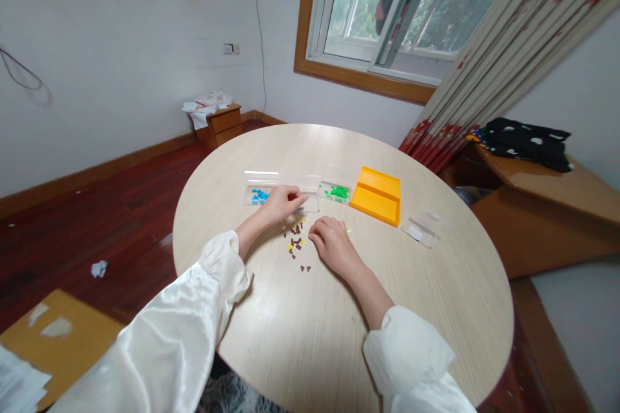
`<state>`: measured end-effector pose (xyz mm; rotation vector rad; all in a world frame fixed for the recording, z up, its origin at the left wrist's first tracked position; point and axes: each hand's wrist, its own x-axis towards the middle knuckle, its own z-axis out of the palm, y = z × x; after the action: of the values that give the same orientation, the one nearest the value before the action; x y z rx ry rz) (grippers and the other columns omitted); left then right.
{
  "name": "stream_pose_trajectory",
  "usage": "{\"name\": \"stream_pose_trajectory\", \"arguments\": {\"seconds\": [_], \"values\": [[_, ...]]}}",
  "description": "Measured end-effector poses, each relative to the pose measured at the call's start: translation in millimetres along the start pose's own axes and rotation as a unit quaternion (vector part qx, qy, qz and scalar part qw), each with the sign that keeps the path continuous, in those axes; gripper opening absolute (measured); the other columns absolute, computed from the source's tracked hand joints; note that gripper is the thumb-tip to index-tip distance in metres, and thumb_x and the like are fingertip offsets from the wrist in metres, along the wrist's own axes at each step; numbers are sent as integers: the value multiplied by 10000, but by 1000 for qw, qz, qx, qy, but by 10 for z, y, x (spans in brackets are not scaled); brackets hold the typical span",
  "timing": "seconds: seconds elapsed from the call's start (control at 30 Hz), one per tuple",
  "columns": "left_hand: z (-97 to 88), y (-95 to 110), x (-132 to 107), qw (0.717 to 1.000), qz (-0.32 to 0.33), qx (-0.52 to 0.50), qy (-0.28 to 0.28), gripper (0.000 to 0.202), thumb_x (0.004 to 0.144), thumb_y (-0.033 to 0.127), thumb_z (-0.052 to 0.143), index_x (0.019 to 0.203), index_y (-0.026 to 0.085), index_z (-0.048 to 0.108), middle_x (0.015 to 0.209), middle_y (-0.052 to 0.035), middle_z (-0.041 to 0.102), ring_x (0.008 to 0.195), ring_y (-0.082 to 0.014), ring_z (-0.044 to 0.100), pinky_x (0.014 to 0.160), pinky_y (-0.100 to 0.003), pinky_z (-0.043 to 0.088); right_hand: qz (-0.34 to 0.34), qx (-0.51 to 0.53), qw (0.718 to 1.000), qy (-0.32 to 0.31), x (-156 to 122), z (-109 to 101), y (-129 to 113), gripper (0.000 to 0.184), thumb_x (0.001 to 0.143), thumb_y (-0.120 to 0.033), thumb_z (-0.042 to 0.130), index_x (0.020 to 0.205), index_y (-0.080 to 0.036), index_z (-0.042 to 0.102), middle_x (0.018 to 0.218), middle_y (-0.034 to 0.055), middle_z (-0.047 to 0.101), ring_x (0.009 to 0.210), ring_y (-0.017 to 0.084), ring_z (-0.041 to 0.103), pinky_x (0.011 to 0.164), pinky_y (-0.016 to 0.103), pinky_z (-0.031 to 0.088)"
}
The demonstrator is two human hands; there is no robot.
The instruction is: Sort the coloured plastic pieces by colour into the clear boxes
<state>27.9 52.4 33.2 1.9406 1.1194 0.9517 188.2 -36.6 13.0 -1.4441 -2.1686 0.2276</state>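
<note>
My left hand (281, 202) hovers over a clear plastic box (312, 205), its thumb and forefinger pinched together; whatever they hold is too small to make out. Beside a loose pile of small brown pieces (296, 230) and yellow pieces (290, 247) rests my right hand (333, 240), with fingers curled and closed. Its fingertips point at the pile, and I cannot see what is between them. Left of the middle box, partly behind my left hand, small blue pieces (259, 196) lie in a clear box. Green pieces (338, 193) fill part of another clear box to the right.
An open yellow case (377, 197) lies right of the green pieces. Farther right is a clear box (419, 232) with its lid open. All stand on a round wooden table (271, 335). A low cabinet (225, 124) and a window (387, 13) are beyond.
</note>
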Motion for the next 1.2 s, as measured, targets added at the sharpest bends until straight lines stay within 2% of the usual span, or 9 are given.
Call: {"name": "stream_pose_trajectory", "arguments": {"seconds": [0.17,0.27,0.33,0.77,0.97,1.2], "values": [[-7,118,-58,993,24,-55,-106,240,743,312,560,612,114,596,533,29,486,519,-81,407,516,-213,316,14,46,995,88,12,-12,27,123,867,-151,486,818,-191,592,823,58,665,791,201,578,751,346,401],[-5,119,-82,982,35,-57,-179,286,747,372,570,683,102,643,555,20,511,519,-76,411,497,-203,302,4,70,988,138,13,-14,37,131,866,-168,487,836,-199,611,836,60,682,800,203,602,748,346,438],[1,102,-87,977,37,-58,-201,317,747,403,577,725,98,660,580,12,535,528,-75,421,497,-199,304,-8,80,984,161,10,-11,36,131,864,-177,493,847,-198,621,839,63,688,808,203,613,749,344,456],[-32,144,-102,973,11,-94,-208,193,718,280,619,744,96,671,568,17,550,521,-67,440,509,-193,326,-11,106,970,217,17,-9,2,86,850,-195,541,805,-200,614,787,44,675,758,181,620,690,308,483],[-27,113,-85,974,-12,-92,-205,215,708,301,626,740,92,664,565,11,557,515,-77,467,487,-191,332,-22,116,966,228,26,-16,-20,88,840,-164,543,794,-206,607,764,31,669,742,171,616,688,300,484],[-28,60,-90,967,-27,-90,-239,292,738,380,601,749,94,658,553,8,553,482,-73,463,463,-193,342,-34,118,965,230,24,-20,-41,86,842,-164,540,806,-213,601,783,30,668,760,175,618,691,312,487]]}}
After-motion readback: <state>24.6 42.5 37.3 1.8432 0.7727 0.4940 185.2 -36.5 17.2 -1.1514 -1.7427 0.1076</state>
